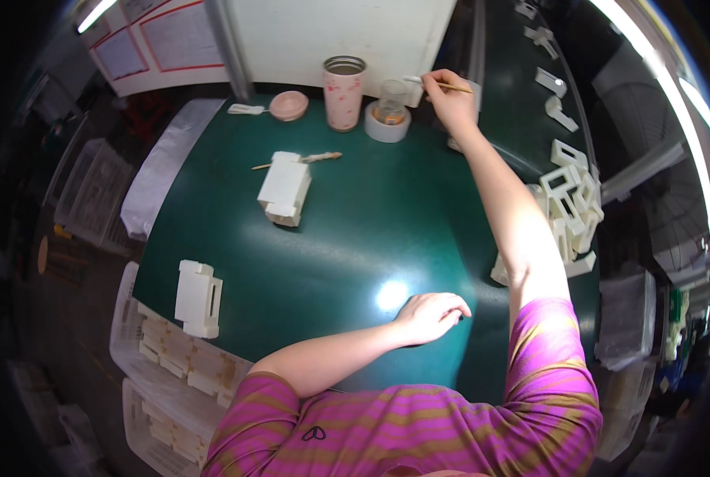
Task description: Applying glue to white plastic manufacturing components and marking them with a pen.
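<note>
My right hand point(450, 99) reaches to the far side of the table, its fingers closed on a thin brush point(412, 79) with a wooden handle and a white tip. The brush tip points left, above and beside a small clear glass jar point(392, 94), which stands in a white roll-shaped ring point(387, 129). My left hand point(433, 316) rests near the front of the green table point(347, 262), fingers loosely bent, with nothing visible in them. A white blocky plastic part point(285, 189) sits farther off, left of centre. Another white part point(198, 298) lies at the left edge.
A pink tumbler point(344, 95), a pink lid point(289, 105) and a thin stick point(323, 157) are on the far half. White frame-like parts point(566, 191) are heaped at the right. Crates point(128, 318) of white parts stand left, below the table edge.
</note>
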Available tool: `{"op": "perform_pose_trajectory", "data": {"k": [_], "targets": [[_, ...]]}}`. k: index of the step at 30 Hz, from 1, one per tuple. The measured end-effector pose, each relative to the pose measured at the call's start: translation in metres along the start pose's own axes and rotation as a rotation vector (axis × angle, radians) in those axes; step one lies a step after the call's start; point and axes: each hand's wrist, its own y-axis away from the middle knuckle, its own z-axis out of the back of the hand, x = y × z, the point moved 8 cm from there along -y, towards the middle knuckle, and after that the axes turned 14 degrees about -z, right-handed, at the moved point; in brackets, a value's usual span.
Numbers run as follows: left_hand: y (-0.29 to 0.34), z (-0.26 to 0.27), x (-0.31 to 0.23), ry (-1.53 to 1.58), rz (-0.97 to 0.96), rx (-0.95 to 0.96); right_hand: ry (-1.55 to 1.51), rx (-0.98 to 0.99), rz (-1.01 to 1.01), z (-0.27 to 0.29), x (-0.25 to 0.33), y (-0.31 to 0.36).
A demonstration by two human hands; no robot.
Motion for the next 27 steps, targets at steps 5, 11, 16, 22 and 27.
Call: {"op": "perform_pose_trajectory", "data": {"k": [5,11,16,22,27], "targets": [[0.001,-0.007,0.010,0.101,0.030,-0.022,-0.437,-0.089,0.068,0.074,-0.002,0.076],[-0.003,-0.010,0.013,0.264,-0.016,-0.092,-0.389,-0.101,-0.055,0.191,-0.036,0.265],[0.001,-0.008,0.019,0.260,0.015,-0.175,-0.231,-0.376,-0.043,0.328,-0.067,0.411],[-0.002,-0.009,0.018,-0.146,0.027,-0.097,-0.185,-0.639,-0.183,0.443,-0.102,0.528],[-0.003,-0.010,0.016,-0.205,0.013,-0.103,-0.232,-0.783,-0.225,0.473,-0.141,0.576]]}}
